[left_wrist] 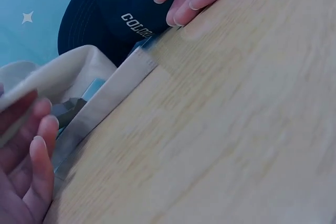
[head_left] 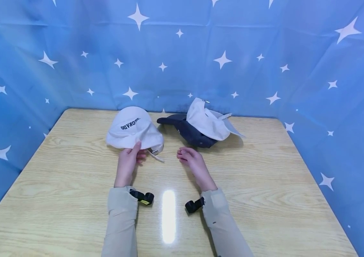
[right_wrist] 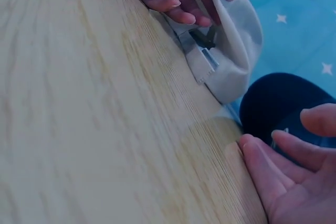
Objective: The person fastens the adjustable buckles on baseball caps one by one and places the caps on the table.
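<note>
A white baseball cap [head_left: 124, 135] with dark COLORADO lettering sits on the far left part of the table. My left hand [head_left: 128, 162] pinches its near edge, thumb on the outside and fingers under the fabric. The cap's strap [left_wrist: 113, 90] and metal buckle hang loose beside those fingers. To the right, a navy cap [head_left: 192, 135], also lettered, lies with its brim pointing left. A second white cap [head_left: 205, 123] rests on top of it, strap and buckle upward. My right hand [head_left: 196, 165] hovers just in front of the navy cap, fingers loosely bent, holding nothing.
The light wood table [head_left: 265, 185] ends at the back against a blue cloth [head_left: 169, 46] with white stars, which also hangs along both sides. Wrist cameras [head_left: 147, 198] are strapped over both sleeves.
</note>
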Demonstrator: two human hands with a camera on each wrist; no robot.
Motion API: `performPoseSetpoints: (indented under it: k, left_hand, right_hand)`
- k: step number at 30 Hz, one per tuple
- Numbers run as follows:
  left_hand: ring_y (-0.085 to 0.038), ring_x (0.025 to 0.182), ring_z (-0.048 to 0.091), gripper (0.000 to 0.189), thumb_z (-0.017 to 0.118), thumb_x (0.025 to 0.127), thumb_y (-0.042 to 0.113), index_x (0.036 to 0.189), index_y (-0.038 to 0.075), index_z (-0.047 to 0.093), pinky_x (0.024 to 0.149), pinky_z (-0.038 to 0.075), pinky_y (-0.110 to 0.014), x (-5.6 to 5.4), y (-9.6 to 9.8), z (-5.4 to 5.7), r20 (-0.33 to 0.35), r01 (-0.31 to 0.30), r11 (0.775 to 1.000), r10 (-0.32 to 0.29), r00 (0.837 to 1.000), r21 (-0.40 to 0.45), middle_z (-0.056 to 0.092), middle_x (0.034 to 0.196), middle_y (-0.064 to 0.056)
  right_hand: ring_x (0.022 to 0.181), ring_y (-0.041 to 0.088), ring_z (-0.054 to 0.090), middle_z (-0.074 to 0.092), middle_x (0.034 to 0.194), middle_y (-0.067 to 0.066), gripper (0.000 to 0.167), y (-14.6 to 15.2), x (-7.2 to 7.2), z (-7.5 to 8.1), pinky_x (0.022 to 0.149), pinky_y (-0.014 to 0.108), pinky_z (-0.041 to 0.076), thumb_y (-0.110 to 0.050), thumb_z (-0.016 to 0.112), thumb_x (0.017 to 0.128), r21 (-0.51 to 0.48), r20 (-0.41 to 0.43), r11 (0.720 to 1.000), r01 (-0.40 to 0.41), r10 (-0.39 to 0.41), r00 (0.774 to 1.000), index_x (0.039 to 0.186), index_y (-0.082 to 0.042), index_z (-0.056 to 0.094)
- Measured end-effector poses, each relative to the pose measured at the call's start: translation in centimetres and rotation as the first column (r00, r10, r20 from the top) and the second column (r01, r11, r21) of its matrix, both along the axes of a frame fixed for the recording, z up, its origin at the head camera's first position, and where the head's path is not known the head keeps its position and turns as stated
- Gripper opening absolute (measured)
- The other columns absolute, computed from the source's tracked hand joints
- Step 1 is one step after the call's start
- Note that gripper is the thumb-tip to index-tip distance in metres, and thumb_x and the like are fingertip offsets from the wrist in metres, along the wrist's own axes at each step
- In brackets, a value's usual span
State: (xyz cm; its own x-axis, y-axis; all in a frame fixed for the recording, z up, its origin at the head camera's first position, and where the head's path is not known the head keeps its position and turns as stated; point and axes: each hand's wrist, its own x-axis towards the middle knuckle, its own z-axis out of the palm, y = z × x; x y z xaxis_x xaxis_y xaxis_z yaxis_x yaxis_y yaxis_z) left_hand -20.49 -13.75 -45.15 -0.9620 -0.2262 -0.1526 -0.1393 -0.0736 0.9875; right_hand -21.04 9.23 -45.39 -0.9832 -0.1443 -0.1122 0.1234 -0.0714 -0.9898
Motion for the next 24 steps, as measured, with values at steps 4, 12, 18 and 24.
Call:
performPoseSetpoints:
  k: [4,12,18,24]
  left_hand:
    - [-0.027,0.078,0.059,0.052,0.056,0.082,0.049,0.099,0.000,0.061,0.065,0.047,-0.032,0.1,-0.3,0.4,-0.060,0.009,1.000,-0.010,0.998,-0.022,0.062,0.091,-0.021]
    - [-0.031,0.084,0.060,0.049,0.058,0.082,0.047,0.095,0.000,0.063,0.077,0.047,-0.038,0.3,-0.9,1.2,-0.122,0.043,0.997,-0.050,0.991,-0.059,0.064,0.091,-0.021]
    - [-0.029,0.088,0.057,0.041,0.058,0.085,0.038,0.096,-0.001,0.063,0.083,0.043,-0.047,1.6,-0.9,3.7,-0.179,0.132,0.988,-0.145,0.973,-0.082,0.065,0.090,-0.010]
    - [-0.035,0.097,0.052,0.047,0.058,0.082,0.046,0.098,0.002,0.063,0.086,0.041,-0.048,1.6,-1.2,3.8,-0.177,0.209,0.973,-0.223,0.959,-0.096,0.062,0.095,-0.009]
  right_hand:
    - [0.105,0.028,0.054,0.052,0.117,0.021,0.032,-0.2,-0.1,0.1,0.088,0.034,0.043,-0.012,0.046,0.093,-0.004,-0.013,1.000,-0.010,0.010,1.000,0.119,0.006,0.048]
    - [0.108,0.028,0.052,0.051,0.120,0.020,0.036,-1.4,0.3,0.1,0.090,0.033,0.042,-0.015,0.045,0.094,-0.027,0.000,0.995,-0.096,0.096,0.995,0.123,0.006,0.046]
    - [0.108,0.030,0.052,0.053,0.119,0.021,0.040,-2.3,0.8,0.4,0.089,0.033,0.043,-0.021,0.044,0.095,-0.069,0.047,0.988,-0.141,0.144,0.988,0.123,0.007,0.044]
    - [0.105,0.029,0.054,0.056,0.114,0.021,0.050,-3.0,0.8,0.6,0.089,0.036,0.043,-0.036,0.042,0.094,-0.031,0.089,0.991,-0.133,0.136,0.987,0.119,0.007,0.049]
